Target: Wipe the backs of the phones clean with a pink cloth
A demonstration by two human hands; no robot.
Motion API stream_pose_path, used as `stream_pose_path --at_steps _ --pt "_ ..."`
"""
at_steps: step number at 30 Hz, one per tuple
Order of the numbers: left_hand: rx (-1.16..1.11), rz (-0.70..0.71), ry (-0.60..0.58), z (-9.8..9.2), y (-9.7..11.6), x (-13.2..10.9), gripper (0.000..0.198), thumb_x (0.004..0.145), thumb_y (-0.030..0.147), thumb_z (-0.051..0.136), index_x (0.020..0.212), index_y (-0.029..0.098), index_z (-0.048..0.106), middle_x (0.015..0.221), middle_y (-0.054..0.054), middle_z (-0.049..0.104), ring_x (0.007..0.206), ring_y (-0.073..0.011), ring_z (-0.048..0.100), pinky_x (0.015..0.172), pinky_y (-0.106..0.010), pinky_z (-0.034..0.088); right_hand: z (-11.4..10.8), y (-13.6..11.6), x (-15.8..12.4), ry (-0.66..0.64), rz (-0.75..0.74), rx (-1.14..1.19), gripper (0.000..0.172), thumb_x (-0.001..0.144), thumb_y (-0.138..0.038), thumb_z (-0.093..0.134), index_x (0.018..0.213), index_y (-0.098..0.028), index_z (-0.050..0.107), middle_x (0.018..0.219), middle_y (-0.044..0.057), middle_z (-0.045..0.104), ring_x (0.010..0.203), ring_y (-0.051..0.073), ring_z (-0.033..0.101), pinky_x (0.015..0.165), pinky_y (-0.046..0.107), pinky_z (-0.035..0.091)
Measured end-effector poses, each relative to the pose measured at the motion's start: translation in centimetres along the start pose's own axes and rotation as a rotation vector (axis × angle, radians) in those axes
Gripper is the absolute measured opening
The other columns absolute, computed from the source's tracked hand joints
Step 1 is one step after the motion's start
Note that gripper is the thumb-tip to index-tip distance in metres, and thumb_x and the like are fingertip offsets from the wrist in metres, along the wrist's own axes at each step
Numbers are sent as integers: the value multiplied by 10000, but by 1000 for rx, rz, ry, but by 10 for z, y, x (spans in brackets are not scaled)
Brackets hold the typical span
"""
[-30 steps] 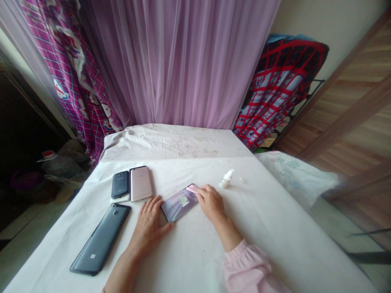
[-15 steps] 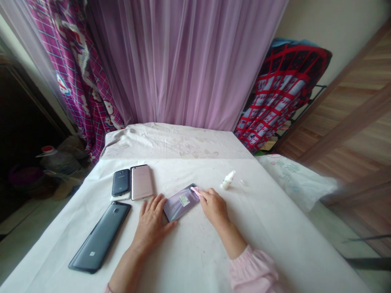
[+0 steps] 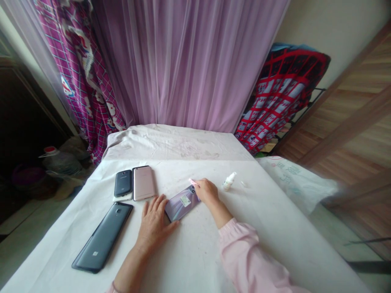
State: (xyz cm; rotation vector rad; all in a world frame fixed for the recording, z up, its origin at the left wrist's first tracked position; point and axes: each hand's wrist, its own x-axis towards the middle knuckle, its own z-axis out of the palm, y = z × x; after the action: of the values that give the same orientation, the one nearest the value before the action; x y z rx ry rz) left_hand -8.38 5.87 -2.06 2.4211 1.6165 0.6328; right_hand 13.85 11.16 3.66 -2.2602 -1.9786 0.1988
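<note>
Single head-worn view, forward and down across white table (image 3: 192, 248) toward purple curtain (image 3: 189, 65)

Left hand (image 3: 153, 224) steadies a purple phone (image 3: 179, 209); right fingers (image 3: 199, 186) pinch pink cloth (image 3: 192, 182)

left hand (image 3: 154, 221) kinda flat, fingers (image 3: 155, 203) toward 12 o'clock, thumb (image 3: 172, 226) toward 2; right hand (image 3: 207, 191) pinching, forearm (image 3: 222, 214) angled toward 11
</note>
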Motion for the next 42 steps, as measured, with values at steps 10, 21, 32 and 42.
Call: stream_pose_path --at_steps 10,21,32,42 --pt "-33 -34 10 -1 4 0 577 728 466 661 1219 197 523 1393 -143 502 1308 -353 412 1087 -595 235 2 11 -24 14 45 17 317 945 -307 434 1142 -295 683 964 76 680 837 159 641 665 224 402" --pt "-28 -4 -6 1 -1 -2 600 759 463 640 1281 202 499 1412 -135 485 1324 -358 388 1089 -606 224 8 23 -39 14 81 46 300 934 -290 449 1100 -292 699 978 60 671 840 158 634 668 229 391" --pt "-40 17 10 1 -1 -1 618 745 449 658 1294 216 500 1403 -137 494 1323 -357 386 1084 -605 228 10 11 -9 16 10 13 311 936 -295 445 1133 -324 683 990 57 655 851 145 613 690 216 402" --pt "-34 7 -15 -1 0 0 610 754 453 660 1289 214 492 1415 -130 484 1328 -355 384 1090 -603 227 9 8 -4 90 -80 -8 302 918 -272 464 1094 -293 709 1018 70 653 942 193 570 785 268 399"
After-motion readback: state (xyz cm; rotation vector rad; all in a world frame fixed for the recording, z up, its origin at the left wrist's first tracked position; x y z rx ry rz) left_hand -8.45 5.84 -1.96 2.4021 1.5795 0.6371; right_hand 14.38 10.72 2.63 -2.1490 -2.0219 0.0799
